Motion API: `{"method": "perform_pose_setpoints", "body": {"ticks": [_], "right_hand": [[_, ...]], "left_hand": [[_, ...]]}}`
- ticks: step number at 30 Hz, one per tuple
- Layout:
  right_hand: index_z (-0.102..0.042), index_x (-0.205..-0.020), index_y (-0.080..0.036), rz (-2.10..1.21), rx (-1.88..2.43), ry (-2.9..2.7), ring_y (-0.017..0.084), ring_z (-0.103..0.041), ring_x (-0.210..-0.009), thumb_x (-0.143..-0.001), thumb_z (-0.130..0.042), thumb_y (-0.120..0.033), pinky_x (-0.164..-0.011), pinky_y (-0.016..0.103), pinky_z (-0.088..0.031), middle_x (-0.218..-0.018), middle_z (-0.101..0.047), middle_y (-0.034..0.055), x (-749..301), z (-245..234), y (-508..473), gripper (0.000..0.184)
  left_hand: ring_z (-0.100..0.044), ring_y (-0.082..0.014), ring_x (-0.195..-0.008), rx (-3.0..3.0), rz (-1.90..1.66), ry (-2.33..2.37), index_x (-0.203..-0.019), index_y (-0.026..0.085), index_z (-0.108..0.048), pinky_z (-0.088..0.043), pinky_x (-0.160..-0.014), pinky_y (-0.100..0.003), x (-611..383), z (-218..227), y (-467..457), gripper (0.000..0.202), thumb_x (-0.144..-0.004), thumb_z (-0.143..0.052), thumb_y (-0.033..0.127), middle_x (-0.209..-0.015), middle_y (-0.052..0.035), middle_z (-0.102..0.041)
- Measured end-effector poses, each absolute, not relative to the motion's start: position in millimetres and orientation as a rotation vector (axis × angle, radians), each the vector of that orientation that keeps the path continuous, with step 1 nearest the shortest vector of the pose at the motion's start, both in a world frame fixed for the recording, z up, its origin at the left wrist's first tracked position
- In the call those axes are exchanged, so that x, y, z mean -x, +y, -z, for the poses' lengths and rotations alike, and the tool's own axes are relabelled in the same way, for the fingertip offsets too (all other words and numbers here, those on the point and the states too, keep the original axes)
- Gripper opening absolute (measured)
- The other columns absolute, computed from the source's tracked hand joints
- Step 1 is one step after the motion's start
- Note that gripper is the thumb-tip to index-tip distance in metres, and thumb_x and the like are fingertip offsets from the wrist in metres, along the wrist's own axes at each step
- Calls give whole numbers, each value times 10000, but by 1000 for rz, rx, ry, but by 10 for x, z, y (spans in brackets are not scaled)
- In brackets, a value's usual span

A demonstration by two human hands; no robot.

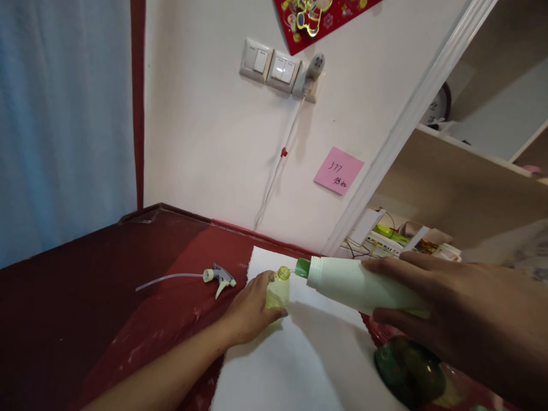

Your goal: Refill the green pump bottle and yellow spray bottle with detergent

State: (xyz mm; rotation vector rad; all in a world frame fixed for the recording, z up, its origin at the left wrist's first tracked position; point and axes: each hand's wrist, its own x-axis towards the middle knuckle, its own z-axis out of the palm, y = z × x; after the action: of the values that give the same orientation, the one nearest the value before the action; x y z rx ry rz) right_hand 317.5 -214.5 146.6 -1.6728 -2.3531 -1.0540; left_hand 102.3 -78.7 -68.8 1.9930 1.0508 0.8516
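Observation:
My left hand (250,308) is wrapped around a small yellow-green bottle (278,290) that stands upright on a white cloth (299,365). The bottle's neck is uncovered. My right hand (449,311) grips a large white bottle (359,284) tipped on its side, its green nozzle (302,267) pointing at the small bottle's mouth. A thin stream or tip bridges the two openings. A detached spray trigger head (219,278) with its long dip tube (169,279) lies on the dark red table (85,308) left of my left hand.
A green rounded object (409,371) lies under my right forearm. Cluttered shelves (406,237) stand at the right. On the wall are switches (269,64), a plug with a cable (278,165) and a pink sticky note (338,170). A blue curtain (64,114) hangs left.

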Motion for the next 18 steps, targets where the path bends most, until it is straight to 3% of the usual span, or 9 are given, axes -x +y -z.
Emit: {"method": "perform_pose_setpoints", "body": {"ticks": [6,18], "right_hand": [[-639,-1090,-425,1123,1630,-2464,227,-729,-589,-787,-626,-412,-401,310,-538,-931,-788,-37,-3234,-1505,-2164,303],[-655,-1078,-430,1149,1584,-2459,213,-710,-537,-726,-663,-339,-418,295,-529,-835,-777,-49,-3194,-1528,-2187,365]], "left_hand": [[-487,-348,-1356,-1995,-852,1053,-1406,194,-419,-376,-1126,-474,-1031,690,-787,731,-765,-718,376,-1455,-168,-538],[-487,-349,-1349,-1996,-845,1044,-1393,180,-423,-380,-1119,-477,-1034,677,-779,711,-775,-715,378,-1451,-174,-538]]}}
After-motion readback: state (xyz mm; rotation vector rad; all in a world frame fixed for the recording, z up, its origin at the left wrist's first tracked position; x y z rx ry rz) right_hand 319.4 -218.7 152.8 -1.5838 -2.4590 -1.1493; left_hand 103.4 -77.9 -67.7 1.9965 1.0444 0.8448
